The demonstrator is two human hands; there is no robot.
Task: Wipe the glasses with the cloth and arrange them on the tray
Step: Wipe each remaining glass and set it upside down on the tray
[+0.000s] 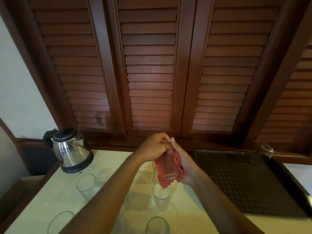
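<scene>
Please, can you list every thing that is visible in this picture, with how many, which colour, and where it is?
Clear drinking glass in the hands: one, transparent, held above the table, wrapped in the cloth.
Red scalloped cloth: one, red, around the held glass.
Clear glasses standing on the table: at least five, transparent, on the pale tabletop left of and below the hands.
Clear glass on the tray's far corner: one, transparent.
Dark textured tray: one, dark brown, right on the table.
Steel electric kettle: one, silver and black, far left.
Pale tabletop: one, cream.
Wooden louvred doors: brown, behind.
Left hand: grips the glass top.
Right hand: holds cloth and glass.
</scene>
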